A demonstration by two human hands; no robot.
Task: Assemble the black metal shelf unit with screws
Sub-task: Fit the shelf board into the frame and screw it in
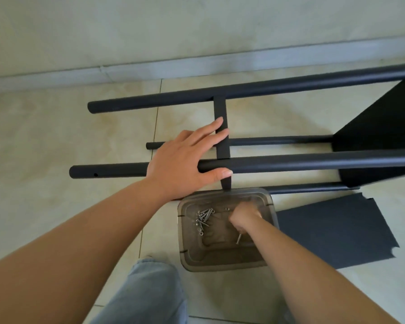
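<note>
A person's left hand rests flat-fingered on the black shelf frame; the right hand pinches a screw inside the plastic tub.

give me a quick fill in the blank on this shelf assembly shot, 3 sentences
1. The left hand rests on a black ____ of the shelf frame.
2. The right hand reaches into a clear plastic ____ on the floor.
3. Loose silver ____ lie inside it beside that hand.

Missing words: tube; container; screws
</note>
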